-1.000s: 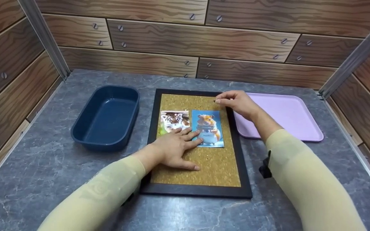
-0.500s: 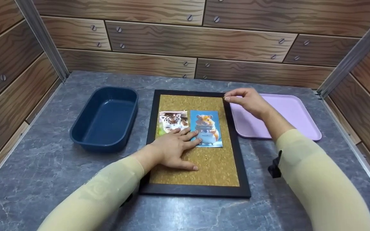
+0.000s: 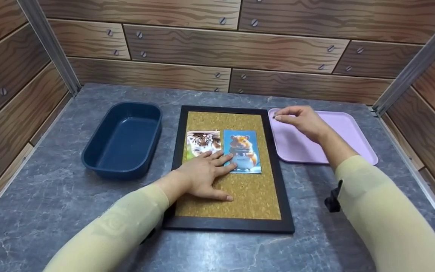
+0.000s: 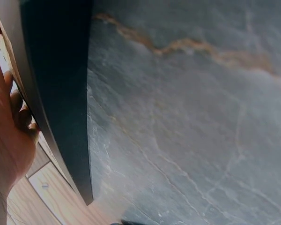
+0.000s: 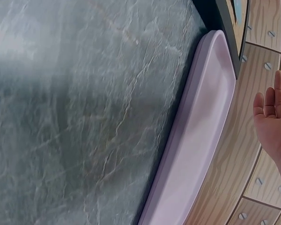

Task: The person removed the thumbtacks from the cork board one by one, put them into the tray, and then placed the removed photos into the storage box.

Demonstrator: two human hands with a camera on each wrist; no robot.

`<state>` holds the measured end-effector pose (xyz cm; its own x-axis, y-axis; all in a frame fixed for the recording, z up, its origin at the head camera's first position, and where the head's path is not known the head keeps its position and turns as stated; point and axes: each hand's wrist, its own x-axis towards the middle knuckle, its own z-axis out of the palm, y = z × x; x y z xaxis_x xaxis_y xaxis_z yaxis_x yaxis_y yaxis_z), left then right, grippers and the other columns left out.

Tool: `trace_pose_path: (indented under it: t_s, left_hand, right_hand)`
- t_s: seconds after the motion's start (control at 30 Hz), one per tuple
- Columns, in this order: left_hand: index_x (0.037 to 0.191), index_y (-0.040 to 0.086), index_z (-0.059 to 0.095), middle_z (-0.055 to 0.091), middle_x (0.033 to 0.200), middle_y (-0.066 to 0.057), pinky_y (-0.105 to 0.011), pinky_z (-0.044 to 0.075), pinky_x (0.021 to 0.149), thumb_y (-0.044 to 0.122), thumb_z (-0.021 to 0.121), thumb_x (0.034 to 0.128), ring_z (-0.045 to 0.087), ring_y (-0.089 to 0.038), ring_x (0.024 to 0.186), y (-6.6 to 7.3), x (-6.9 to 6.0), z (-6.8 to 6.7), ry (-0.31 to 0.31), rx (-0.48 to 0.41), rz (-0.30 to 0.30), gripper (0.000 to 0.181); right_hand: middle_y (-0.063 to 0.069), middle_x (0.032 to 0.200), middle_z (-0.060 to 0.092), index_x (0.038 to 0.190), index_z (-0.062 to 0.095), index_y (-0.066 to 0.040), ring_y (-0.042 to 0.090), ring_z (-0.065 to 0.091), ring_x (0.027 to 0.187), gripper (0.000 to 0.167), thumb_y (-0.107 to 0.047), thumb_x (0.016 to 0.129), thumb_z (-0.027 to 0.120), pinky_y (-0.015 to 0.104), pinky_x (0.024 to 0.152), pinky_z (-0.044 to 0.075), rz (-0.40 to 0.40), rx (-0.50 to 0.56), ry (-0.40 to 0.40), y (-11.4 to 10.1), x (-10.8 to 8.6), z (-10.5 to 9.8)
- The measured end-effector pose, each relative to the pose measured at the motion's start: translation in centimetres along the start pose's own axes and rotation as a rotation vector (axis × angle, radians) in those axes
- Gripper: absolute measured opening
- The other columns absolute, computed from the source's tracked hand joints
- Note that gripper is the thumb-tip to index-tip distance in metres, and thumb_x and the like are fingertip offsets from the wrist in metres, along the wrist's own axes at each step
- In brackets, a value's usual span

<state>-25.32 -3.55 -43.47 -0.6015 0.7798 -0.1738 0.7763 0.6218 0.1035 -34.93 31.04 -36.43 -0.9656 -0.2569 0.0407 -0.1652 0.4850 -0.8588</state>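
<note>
A corkboard [image 3: 247, 196] sits on a table [image 3: 221, 251] between a basin [image 3: 121, 173], left, and a tray [image 3: 346, 139], right; on it, a tiger picture [image 3: 202, 139] lies left of a hamster picture [image 3: 244, 141], a left hand [image 3: 205, 175] partly over both, as a right hand [image 3: 303, 121] with a small object [image 3: 273, 117] hovers at the tray's far left corner

Set well back, the head camera looks forward and down over the table [image 3: 217, 249] to the plank-patterned back wall [image 3: 187, 45], taking in the left hand [image 3: 204, 177] and right hand [image 3: 303, 121]. The left wrist camera is turned sideways, close beside the corkboard's black frame [image 4: 58, 93]; the right wrist camera, also sideways, faces across the table to the lilac tray [image 5: 192, 140]. The head view shares the frame with both, the tray with the right one.
</note>
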Motion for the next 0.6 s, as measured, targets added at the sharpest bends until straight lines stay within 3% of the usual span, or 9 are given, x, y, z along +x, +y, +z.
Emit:
trace_pose_path:
  t_s: [0.27,0.6]
  left_hand:
    - [0.172,0.029,0.017,0.008,0.178,-0.001,-0.050,0.014,0.131,0.089,0.040,0.0929,0.009,-0.027,0.163,0.0,0.0,0.0,0.006,-0.006,-0.001,0.101]
    - [0.172,0.028,0.018,0.008,0.178,-0.002,-0.051,0.015,0.130,0.088,0.041,0.0934,0.010,-0.029,0.163,0.0,0.0,0.1,0.016,-0.007,0.004,0.101]
  right_hand:
    - [-0.012,0.114,0.075,0.122,0.074,0.008,0.005,0.061,0.116,0.033,-0.018,0.101,0.075,0.025,0.103,0.043,0.016,-0.015,0.007,2.8,0.6,-1.2]
    - [-0.007,0.115,0.077,0.120,0.077,0.004,0.002,0.063,0.109,0.028,-0.016,0.102,0.074,0.017,0.095,0.046,0.020,0.012,0.023,4.2,-0.2,-1.9]
